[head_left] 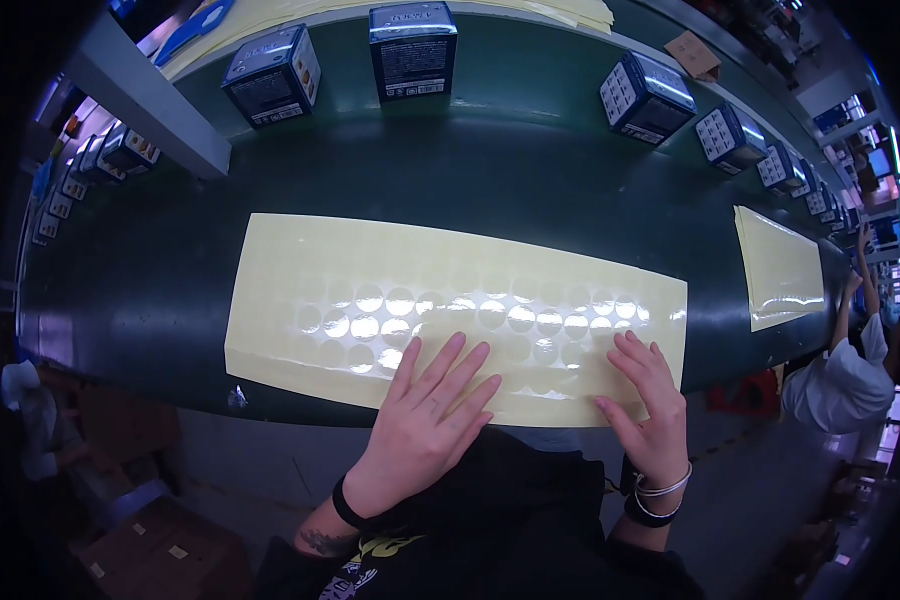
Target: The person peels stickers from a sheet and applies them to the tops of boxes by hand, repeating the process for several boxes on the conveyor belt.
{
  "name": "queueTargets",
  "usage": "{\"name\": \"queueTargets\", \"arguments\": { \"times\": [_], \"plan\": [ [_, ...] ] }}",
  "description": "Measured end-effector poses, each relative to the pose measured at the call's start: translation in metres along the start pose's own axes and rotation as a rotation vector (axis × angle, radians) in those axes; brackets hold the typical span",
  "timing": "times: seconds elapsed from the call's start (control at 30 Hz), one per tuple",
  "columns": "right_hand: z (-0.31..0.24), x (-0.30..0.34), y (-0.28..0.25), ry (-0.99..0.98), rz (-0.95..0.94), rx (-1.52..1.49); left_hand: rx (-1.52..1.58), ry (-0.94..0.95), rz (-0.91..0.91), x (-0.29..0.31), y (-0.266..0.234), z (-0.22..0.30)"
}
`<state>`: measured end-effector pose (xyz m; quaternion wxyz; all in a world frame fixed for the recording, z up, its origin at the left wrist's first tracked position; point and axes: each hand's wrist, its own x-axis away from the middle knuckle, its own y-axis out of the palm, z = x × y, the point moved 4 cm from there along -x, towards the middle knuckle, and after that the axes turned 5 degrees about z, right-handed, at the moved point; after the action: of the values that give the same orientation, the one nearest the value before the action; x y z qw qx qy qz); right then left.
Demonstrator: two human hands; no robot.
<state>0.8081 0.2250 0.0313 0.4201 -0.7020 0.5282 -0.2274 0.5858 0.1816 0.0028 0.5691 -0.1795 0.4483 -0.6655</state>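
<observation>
A wide pale-yellow sheet of round clear stickers (450,255) lies flat on the dark green work surface, its rows of circles shining under the light. My left hand (432,410) rests on the sheet's near edge, palm down, fingers stretched out and holding nothing. Over the sheet's near right part is my right hand (648,400), its fingers apart and slightly bent, the thumb pointing toward the middle. Whether the right fingertips press on the sheet or hover just over it I cannot tell.
Blue boxes (413,52) stand spaced along the far side, with several more (730,137) trailing off right. Another yellow sheet stack (780,268) lies at the right. A grey post (150,95) rises at the far left. A person in a light shirt (845,385) works at the right.
</observation>
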Motion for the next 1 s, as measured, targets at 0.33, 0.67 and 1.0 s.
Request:
{"name": "queueTargets", "arguments": {
  "times": [0.33,0.67,1.0],
  "plan": [
    [0.053,0.032,-0.024,0.162,0.136,0.089,-0.120,-0.170,-0.038,-0.004,-0.005,-0.021],
    [0.027,-0.009,0.003,-0.006,0.084,-0.147,-0.112,-0.406,-0.068,0.014,-0.040,-0.045],
    [0.040,-0.010,0.007,-0.139,-0.043,-0.143,-0.289,-0.408,-0.033,-0.013,-0.030,-0.029]
  ]
}}
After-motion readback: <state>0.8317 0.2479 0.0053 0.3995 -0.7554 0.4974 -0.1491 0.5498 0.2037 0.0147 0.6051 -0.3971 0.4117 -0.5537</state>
